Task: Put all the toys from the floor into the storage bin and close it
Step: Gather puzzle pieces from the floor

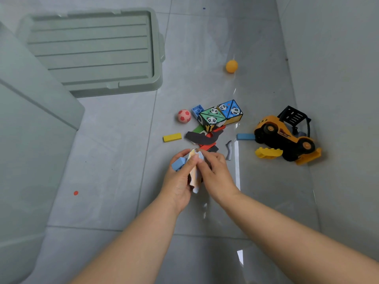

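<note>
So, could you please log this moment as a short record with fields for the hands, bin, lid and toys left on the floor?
left hand: holding blue block and flat foam pieces
right hand: gripping the same foam pieces
storage bin: at left, open
lid: lying on floor
toys on floor: orange ball, pink ball, panda cubes, yellow block, toy forklift

Grey tile floor [114,152] all around. Small red spot [75,193] on floor, far left of where fingers pinch. Tiny blue dot [204,8] far above.
</note>
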